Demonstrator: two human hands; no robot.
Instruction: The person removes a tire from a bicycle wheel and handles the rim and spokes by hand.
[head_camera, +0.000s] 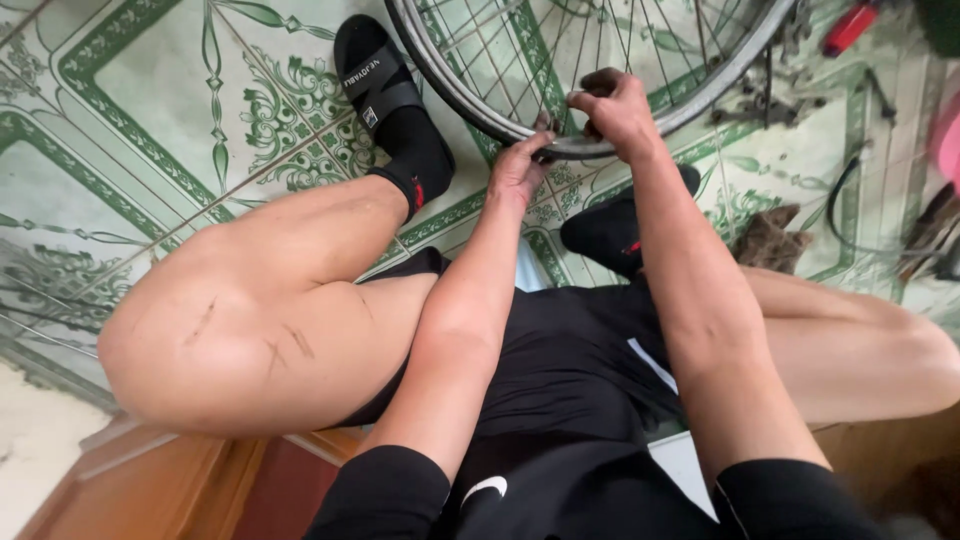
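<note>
Both hands grip the silver spoked metal bicycle wheel rim (520, 125) standing on the green patterned tile floor (150, 110): left hand (520, 165) fingers closed underneath, right hand (615, 108) fingers clamped over its edge.

Looking down at a bike wheel rim (500, 118) stood on the green patterned tile floor (150, 120). Left hand (520, 165) pinches the rim's bottom edge, right hand (615, 108) grips it just beside. Black sandal (385, 85) on the left foot, red tool (850, 28) far right.

floor (150, 90): green-patterned tiles | wooden seat (180, 480) | daylight, scattered parts (760, 100)
</note>
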